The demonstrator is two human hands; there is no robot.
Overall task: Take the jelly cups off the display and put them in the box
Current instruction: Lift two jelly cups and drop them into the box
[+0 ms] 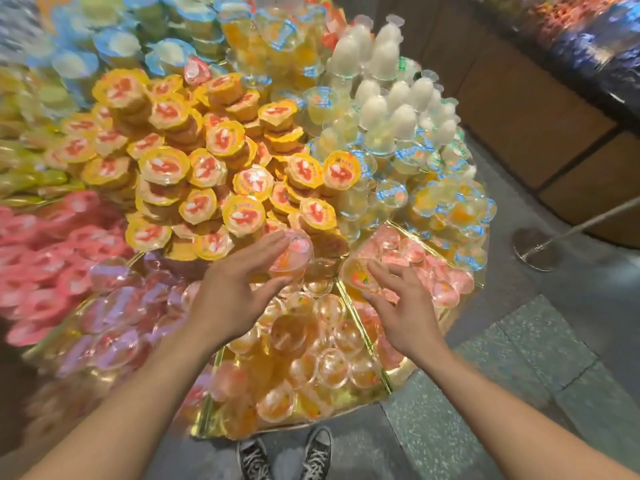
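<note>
Your left hand (237, 289) pinches a clear jelly cup (292, 252) between thumb and fingers; your right hand (405, 306) curls round a second cup (358, 277), both low over the display (360, 329) (box not in view). Risk: a loose hold slips, or a wrist topples stacked neighbours.

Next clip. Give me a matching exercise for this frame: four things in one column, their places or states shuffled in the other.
1. left hand
2. yellow-lidded cups
3. white cone jellies
4. black sneakers

A. on the floor, bottom of view
B. upper right of the display
C. grips a clear jelly cup
D. piled at the display's centre

Pairs: 1-C; 2-D; 3-B; 4-A
</note>
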